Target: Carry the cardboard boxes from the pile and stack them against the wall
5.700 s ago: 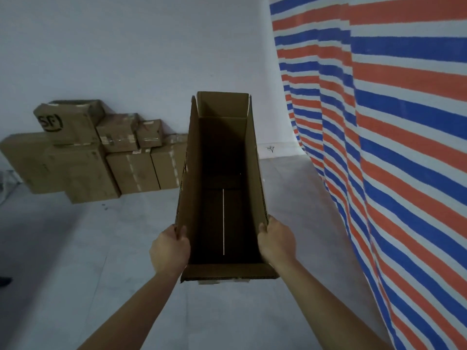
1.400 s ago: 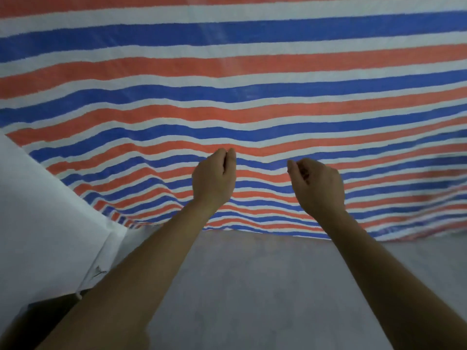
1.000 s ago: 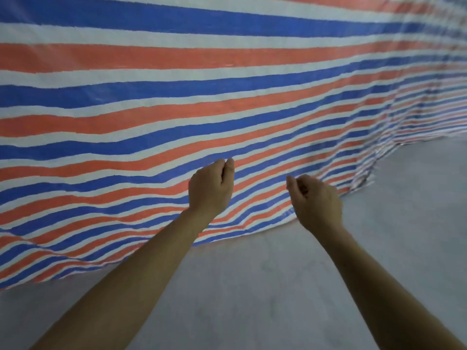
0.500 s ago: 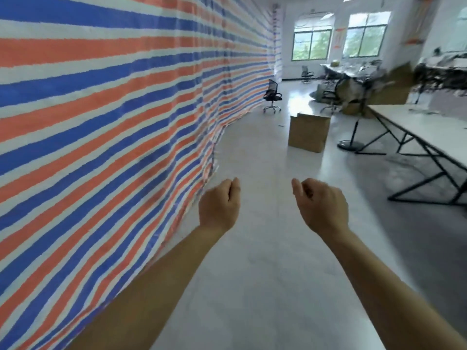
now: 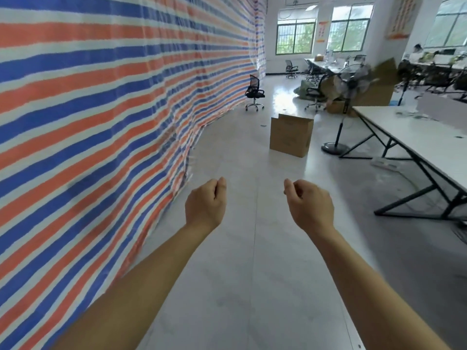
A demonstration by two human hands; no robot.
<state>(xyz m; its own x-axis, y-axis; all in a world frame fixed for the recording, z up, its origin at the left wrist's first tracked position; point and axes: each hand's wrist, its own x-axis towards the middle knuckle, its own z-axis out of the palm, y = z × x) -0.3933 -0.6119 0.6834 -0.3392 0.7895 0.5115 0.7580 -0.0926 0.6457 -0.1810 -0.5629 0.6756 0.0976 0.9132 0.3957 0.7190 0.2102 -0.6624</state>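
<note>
I see my left hand (image 5: 206,205) and right hand (image 5: 309,205) held out over the floor (image 5: 252,274), fingers loosely curled, gripping nothing — the tall carton they carried seconds ago is gone. The view has swung further along the striped tarp (image 5: 101,122) since half a second back. Ahead, an open cardboard box (image 5: 290,135) stands alone on the floor, beside the fan stand (image 5: 334,144) and the white table (image 5: 417,142).

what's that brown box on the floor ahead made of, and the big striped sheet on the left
Brown open-topped box: looks like matte corrugated cardboard, with raised flaps and creased edges. Red, white and blue striped sheet: probably woven plastic tarpaulin; it hangs in ripples with a faint sheen and a frayed lower edge.
</note>
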